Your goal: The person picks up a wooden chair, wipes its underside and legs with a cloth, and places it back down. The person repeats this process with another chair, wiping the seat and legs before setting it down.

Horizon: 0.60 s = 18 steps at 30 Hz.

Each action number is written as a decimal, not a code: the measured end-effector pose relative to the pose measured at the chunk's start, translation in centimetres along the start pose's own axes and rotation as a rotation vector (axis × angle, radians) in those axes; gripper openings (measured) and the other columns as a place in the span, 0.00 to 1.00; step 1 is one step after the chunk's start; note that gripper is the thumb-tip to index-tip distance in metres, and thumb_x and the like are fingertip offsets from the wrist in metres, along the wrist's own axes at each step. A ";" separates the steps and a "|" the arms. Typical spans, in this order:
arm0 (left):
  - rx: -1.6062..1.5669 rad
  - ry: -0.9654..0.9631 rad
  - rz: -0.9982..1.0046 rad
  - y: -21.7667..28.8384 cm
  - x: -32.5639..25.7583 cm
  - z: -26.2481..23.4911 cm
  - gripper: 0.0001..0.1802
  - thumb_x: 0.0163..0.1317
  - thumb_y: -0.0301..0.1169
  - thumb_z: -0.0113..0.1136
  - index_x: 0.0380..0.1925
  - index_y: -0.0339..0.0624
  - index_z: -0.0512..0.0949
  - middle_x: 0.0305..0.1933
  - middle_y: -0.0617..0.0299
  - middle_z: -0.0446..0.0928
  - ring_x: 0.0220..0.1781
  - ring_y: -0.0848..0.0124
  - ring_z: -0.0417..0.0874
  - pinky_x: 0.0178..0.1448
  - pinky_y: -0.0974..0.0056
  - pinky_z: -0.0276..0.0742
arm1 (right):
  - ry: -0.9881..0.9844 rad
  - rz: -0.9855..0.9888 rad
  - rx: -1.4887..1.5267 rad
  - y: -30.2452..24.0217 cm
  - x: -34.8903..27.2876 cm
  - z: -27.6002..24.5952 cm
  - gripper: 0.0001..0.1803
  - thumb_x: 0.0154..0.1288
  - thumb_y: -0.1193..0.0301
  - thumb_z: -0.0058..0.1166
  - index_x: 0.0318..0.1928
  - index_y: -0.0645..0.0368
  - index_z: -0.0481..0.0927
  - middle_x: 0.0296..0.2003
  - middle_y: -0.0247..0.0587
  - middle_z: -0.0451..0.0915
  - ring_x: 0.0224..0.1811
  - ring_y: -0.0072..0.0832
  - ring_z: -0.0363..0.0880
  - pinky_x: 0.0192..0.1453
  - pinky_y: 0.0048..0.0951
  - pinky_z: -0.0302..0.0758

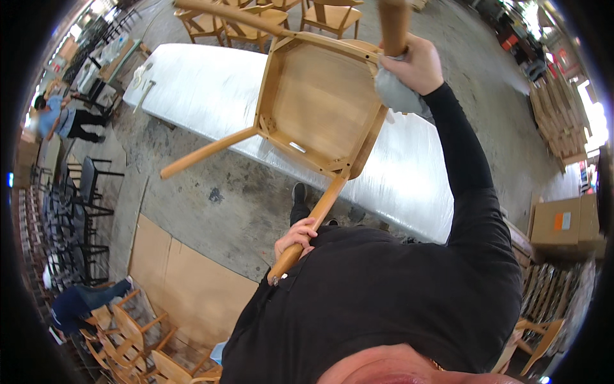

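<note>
A light wooden chair [323,96] is tipped so the underside of its seat and its legs face me. My left hand [295,238] is wrapped round the near chair leg [327,203], whose end reaches my torso. At the upper right, my right hand [419,64] presses a grey cloth [398,91] to the base of another leg [393,25], its fingers closed round both. A third leg [208,152] sticks out to the left, touched by neither hand. A small white label [297,147] is on the seat frame's inner edge.
Beneath the chair stretches a long low platform [192,77] covered in shiny plastic film, with a hammer-like tool [144,96] at its left end. Wooden chairs [329,16] stand beyond. Cardboard [185,275] covers floor at left. Two people work at left; a carton [556,221] sits right.
</note>
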<state>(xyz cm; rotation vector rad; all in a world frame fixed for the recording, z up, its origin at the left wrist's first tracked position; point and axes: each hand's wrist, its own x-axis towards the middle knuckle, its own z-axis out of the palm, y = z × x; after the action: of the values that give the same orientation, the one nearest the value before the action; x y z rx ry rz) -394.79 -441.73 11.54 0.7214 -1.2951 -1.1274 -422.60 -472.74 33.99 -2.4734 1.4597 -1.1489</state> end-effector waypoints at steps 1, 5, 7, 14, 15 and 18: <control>-0.024 -0.009 0.022 0.3 -0.8 0.3 0.11 0.51 0.22 0.72 0.26 0.40 0.75 0.42 0.54 0.81 0.64 0.49 0.74 0.68 0.48 0.65 | -0.005 0.012 -0.021 -0.6 -0.6 -0.6 0.18 0.47 0.62 0.63 0.42 0.51 0.83 0.24 0.40 0.81 0.26 0.35 0.80 0.34 0.34 0.76; 0.013 -0.012 -0.032 1.3 -2.4 0.1 0.11 0.53 0.24 0.71 0.26 0.40 0.75 0.43 0.53 0.81 0.64 0.49 0.74 0.68 0.48 0.64 | 0.018 0.091 -0.032 -2.1 -3.4 -2.4 0.21 0.46 0.62 0.63 0.44 0.50 0.82 0.26 0.43 0.82 0.30 0.39 0.82 0.36 0.37 0.77; 0.073 -0.012 -0.047 1.4 -2.5 -0.4 0.10 0.53 0.24 0.71 0.26 0.40 0.75 0.43 0.53 0.81 0.64 0.49 0.73 0.68 0.48 0.64 | 0.055 0.132 -0.006 -2.1 -4.8 -2.8 0.21 0.46 0.62 0.63 0.44 0.50 0.82 0.28 0.45 0.83 0.32 0.42 0.83 0.37 0.38 0.77; 0.133 -0.157 -0.114 1.7 -2.3 -1.2 0.09 0.54 0.23 0.67 0.25 0.42 0.74 0.42 0.56 0.80 0.65 0.51 0.73 0.69 0.51 0.64 | 0.086 0.277 -0.078 -1.0 -7.6 -2.5 0.20 0.50 0.61 0.59 0.46 0.51 0.81 0.33 0.49 0.83 0.40 0.49 0.81 0.44 0.45 0.77; 0.150 -0.176 -0.094 1.8 -2.1 -1.3 0.10 0.52 0.22 0.68 0.25 0.43 0.74 0.42 0.57 0.80 0.65 0.53 0.73 0.69 0.52 0.64 | 0.103 0.292 -0.082 -1.1 -7.6 -2.3 0.20 0.50 0.61 0.59 0.46 0.51 0.80 0.33 0.49 0.83 0.40 0.49 0.81 0.45 0.45 0.77; 0.182 -0.234 0.000 2.7 -1.6 -1.2 0.12 0.49 0.22 0.70 0.24 0.44 0.73 0.40 0.58 0.79 0.63 0.53 0.75 0.70 0.51 0.62 | 0.167 0.348 -0.121 -2.0 -7.2 -2.0 0.21 0.51 0.60 0.58 0.47 0.51 0.80 0.37 0.50 0.83 0.43 0.49 0.81 0.47 0.46 0.77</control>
<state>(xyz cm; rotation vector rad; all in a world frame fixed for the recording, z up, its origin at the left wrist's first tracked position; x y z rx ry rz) -392.88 -439.57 13.18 0.7380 -1.6112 -1.1293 -424.38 -465.41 32.12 -2.1113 1.9607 -1.2482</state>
